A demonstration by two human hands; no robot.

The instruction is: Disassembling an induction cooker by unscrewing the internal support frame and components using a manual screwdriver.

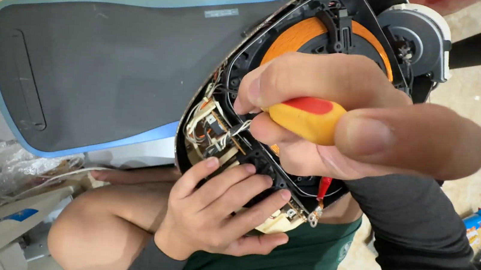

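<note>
Yellow-handled screwdriver [309,118] pinched between right-hand fingers [319,77].

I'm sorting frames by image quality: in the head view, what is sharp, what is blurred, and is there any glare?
Head view: the right hand on the yellow-and-red screwdriver handle sits close to the lens, looming large with a soft thumb; the left hand and the wiring look sharper; lighting is even and soft, with a faint sheen on the grey panel and no strong glare.
</note>
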